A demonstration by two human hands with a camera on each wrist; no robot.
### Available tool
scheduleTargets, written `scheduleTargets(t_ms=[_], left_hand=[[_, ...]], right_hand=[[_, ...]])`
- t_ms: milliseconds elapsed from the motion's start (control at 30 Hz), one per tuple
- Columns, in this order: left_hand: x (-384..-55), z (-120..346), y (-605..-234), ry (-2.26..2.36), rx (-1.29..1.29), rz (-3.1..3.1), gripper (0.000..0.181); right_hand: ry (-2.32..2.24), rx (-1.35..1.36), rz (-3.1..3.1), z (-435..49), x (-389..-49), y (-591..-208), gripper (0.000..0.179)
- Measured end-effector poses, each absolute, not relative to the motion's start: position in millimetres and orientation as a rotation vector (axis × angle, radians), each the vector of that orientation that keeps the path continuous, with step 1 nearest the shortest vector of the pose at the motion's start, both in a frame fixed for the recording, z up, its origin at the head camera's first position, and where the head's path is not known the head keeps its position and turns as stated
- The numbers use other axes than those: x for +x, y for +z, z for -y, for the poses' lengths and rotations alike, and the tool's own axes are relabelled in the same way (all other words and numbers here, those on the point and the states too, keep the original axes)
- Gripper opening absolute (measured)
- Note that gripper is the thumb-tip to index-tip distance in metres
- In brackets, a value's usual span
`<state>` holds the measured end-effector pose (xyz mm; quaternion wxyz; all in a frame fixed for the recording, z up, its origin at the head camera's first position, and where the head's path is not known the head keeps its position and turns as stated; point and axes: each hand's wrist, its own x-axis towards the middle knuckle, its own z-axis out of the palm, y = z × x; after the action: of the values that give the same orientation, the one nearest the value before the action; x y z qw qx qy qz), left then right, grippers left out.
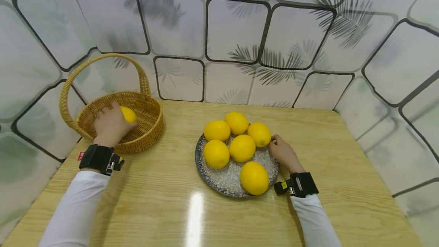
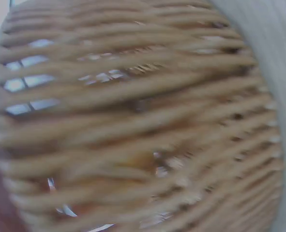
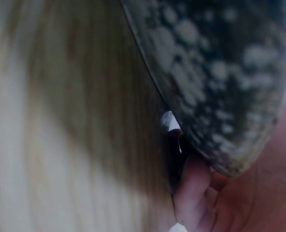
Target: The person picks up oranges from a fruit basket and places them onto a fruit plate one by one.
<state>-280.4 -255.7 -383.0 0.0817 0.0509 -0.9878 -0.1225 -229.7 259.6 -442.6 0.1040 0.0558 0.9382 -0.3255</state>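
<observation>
My left hand [image 1: 111,124] reaches down into a wicker basket [image 1: 156,130] and holds a yellow lemon [image 1: 128,114] between thumb and fingers; the hand hides part of the fruit. In the left wrist view, the basket's woven side [image 2: 147,106] fills most of the picture, blurred. On the table lies a round speckled grey plate [image 1: 223,180] with a dark rim, bearing several lemons [image 1: 254,178]. My right hand [image 1: 284,153] grips the plate's right edge. From the right wrist, its curled fingers [image 3: 193,188] show beneath the speckled rim [image 3: 220,96].
The basket's tall arched handle [image 1: 103,57] rises above its opening at the back left. Light wood tabletop [image 1: 175,170] lies between basket and plate. A patterned wall covering [image 1: 233,29] stands behind the table and along both sides.
</observation>
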Motion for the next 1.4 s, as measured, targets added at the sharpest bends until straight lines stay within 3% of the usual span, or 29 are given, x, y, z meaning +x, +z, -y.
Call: scheduleTargets(t_ms=[600, 833, 1400], left_hand=[[-253, 196, -337, -0.349, -0.069, 2.620, 0.092], [-222, 163, -327, -0.660, -0.180, 2.845, 0.095], [-154, 59, -376, -0.509, -0.757, 2.792, 0.095]], right_hand=[[-0.968, 0.172, -2.764, -270, -231, -439, 0.046], [-0.975, 0.177, -2.738, -265, -233, -443, 0.046], [-0.982, 0.172, -2.750, -262, -233, -441, 0.048]])
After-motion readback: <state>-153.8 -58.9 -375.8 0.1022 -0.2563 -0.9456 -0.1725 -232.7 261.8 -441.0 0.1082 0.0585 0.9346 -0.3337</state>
